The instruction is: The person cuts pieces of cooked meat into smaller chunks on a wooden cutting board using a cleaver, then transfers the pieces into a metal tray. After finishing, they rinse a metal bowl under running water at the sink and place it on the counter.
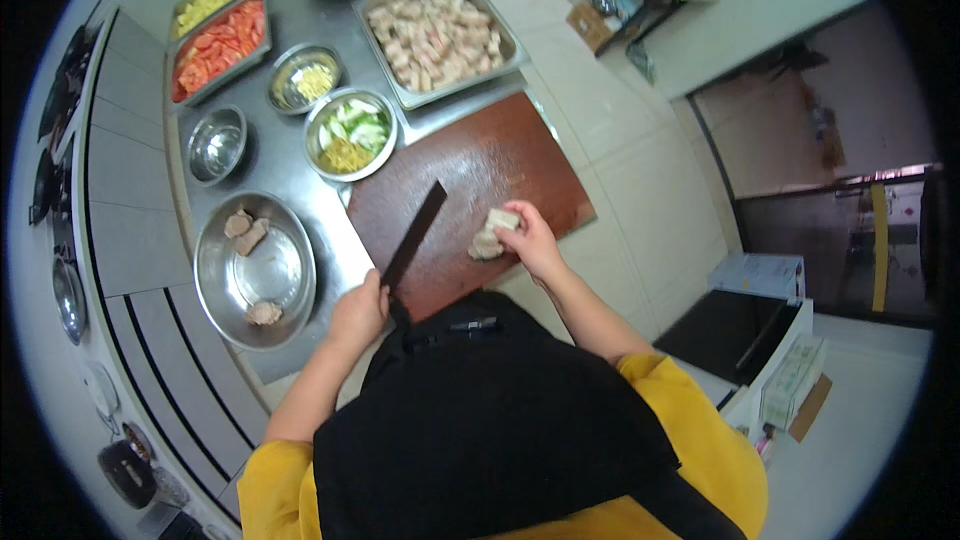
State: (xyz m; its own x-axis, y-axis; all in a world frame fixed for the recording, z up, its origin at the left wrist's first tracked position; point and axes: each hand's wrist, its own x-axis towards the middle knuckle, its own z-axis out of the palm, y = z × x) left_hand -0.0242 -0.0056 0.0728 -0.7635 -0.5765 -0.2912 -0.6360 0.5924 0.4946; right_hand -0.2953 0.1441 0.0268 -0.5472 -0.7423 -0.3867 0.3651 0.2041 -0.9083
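My left hand (361,309) grips a kitchen knife (415,234) by its handle end, its dark blade slanting up over the brown cutting board (480,157). Near the board's right front edge, my right hand (531,240) has its fingers on pale chunks of meat (495,232). Whether those chunks rest on the board or are lifted, I cannot tell. Left of the board stands a large steel basin (274,277) with a few pieces of cooked-looking meat (247,232) in it.
Behind the board is a steel tray (517,59) of cubed meat (435,37). A bowl of cut green and yellow vegetables (352,131), a bowl of chopped garlic-like bits (311,82) and a tray of sliced tomatoes (221,44) share the steel table (300,14).
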